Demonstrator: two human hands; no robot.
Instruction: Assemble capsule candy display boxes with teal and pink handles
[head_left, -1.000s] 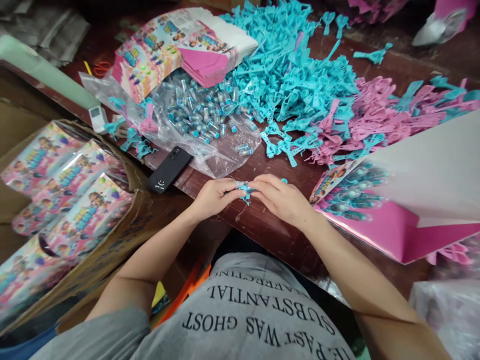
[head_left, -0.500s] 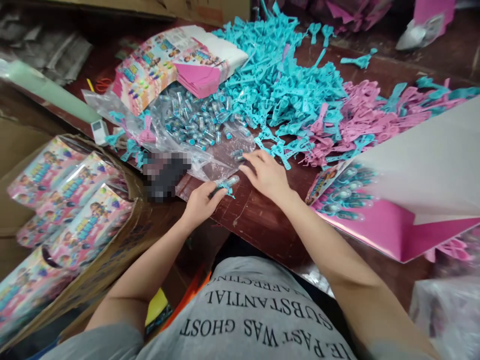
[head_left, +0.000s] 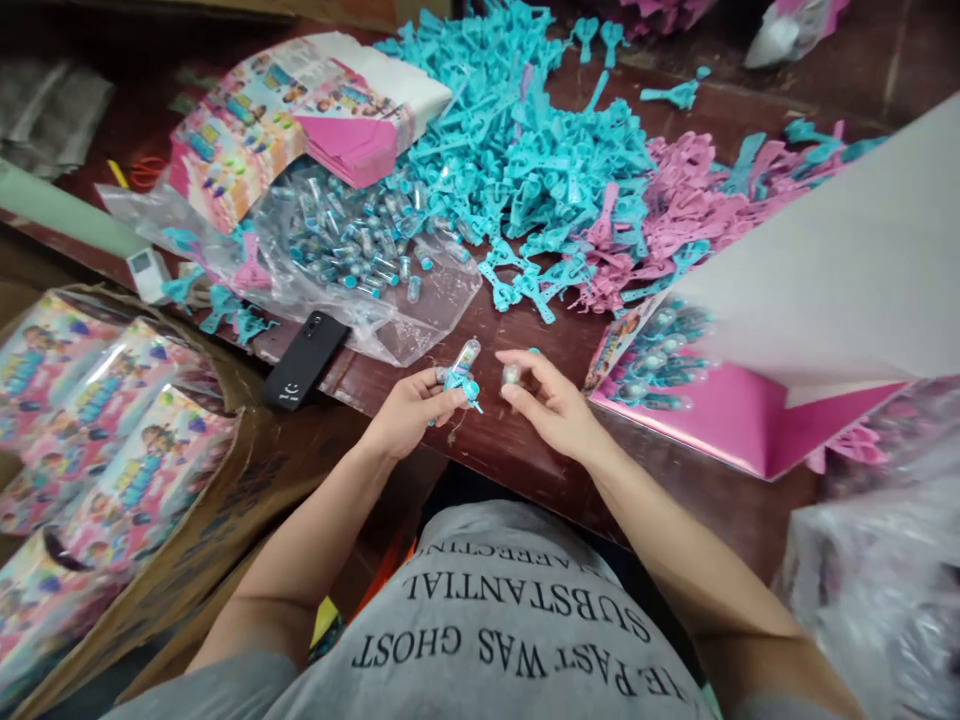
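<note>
My left hand [head_left: 409, 410] pinches a teal plastic holder [head_left: 459, 384] with a small clear tube [head_left: 466, 355] clipped in it, just above the table's near edge. My right hand [head_left: 551, 405], a little to its right, pinches a second small clear tube [head_left: 511, 374] between thumb and fingers. Behind them a clear plastic bag [head_left: 405, 320] lies open with several such tubes [head_left: 352, 245] spilled on it. A big heap of teal holders [head_left: 517, 140] and a heap of pink holders [head_left: 690, 205] cover the far side of the dark wooden table [head_left: 525, 450].
A black phone [head_left: 306, 358] lies at the table edge left of my hands. A pink display card [head_left: 720, 410] with filled tubes sits to the right under a white sheet. A stack of printed cards [head_left: 285, 110] lies at back left. A cardboard box of packed sets [head_left: 112, 440] stands at left.
My right hand reached to the bag, took a tube and came back toward the left hand. The left hand kept the teal holder and lifted it slightly.
</note>
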